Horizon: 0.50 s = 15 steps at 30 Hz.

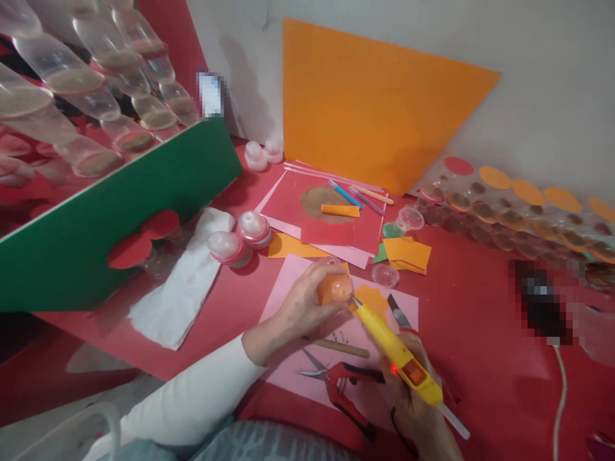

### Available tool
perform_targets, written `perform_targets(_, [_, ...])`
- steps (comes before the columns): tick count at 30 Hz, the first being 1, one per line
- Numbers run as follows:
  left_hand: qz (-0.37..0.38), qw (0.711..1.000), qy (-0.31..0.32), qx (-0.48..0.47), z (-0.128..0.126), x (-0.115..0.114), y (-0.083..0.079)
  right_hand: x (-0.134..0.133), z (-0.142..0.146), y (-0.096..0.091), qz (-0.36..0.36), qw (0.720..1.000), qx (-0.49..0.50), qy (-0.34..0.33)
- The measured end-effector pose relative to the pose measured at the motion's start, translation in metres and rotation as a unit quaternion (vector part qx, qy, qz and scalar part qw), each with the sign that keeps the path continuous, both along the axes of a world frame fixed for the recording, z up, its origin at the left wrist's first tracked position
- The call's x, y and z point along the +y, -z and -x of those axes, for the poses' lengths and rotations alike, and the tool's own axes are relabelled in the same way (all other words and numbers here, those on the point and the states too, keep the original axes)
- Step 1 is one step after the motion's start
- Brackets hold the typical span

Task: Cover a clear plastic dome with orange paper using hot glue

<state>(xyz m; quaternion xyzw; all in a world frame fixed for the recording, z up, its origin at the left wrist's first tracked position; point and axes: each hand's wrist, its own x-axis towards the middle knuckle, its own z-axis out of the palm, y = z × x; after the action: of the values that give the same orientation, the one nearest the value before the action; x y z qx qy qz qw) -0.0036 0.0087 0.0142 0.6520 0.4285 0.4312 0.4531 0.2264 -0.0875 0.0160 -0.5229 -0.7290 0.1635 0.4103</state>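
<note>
The work looks partway through, with one joint in hand above the pink sheet [283,282] on the red counter [471,333]. The left hand [302,298] is closed around a clear plastic cup [340,290] backed by orange paper [344,271], over the sheet's middle; the right hand [416,374] is wrapped around a yellow glue gun [391,342], reaching in from the sheet's right side, so the hands are apart, each gripping its own thing. What seems done lies away from the sheet: two pink-rimmed pieces [230,248] just off its far left corner, rows of joined clear containers [77,83] well to its left, and more disc-topped rows [519,211] beyond its right side. What appears left is gluing and trimming: a loose clear cup [385,276] lies at the sheet's far edge, and uncut orange squares [407,256] are stacked just beyond it. Whether the nozzle touches the cup or only points at its edge cannot be told. The right fingers are largely hidden by the gun, an orange cutout [372,299] on the sheet is partly covered, and a dark object [542,301] to the sheet's right is pixelated past recognition.
</note>
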Motion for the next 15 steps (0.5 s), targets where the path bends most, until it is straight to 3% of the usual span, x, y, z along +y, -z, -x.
perform_targets(15, [0.000, 1.000, 0.004, -0.002, -0.001, -0.001, -0.002, -0.003, -0.009, 0.012, -0.009, 1.000, -0.005, -0.018])
